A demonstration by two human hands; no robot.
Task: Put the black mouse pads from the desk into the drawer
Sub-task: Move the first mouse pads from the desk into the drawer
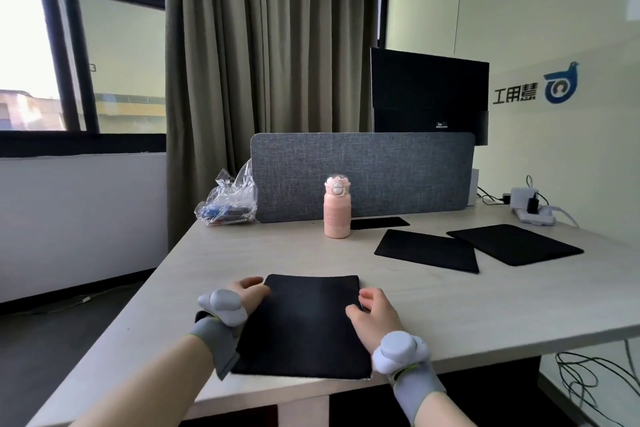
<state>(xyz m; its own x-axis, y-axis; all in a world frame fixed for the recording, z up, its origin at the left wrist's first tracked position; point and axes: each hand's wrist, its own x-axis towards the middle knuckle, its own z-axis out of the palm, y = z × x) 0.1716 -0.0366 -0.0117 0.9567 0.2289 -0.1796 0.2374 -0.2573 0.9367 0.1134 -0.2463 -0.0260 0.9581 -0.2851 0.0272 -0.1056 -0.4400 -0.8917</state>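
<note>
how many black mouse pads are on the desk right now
4. One flat black rectangular mouse pad lies at the near edge between both hands; two lie right of centre; a fourth shows partly behind the pink bottle.

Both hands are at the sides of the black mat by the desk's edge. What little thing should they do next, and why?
Probably pinch and lift the nearest flat black fabric mouse pad. The left hand sits at its left edge and the right hand at its right edge, while the pad lies flat on the pale wooden desk, slightly overhanging the front. No drawer is in view, so lifting comes first.
</note>
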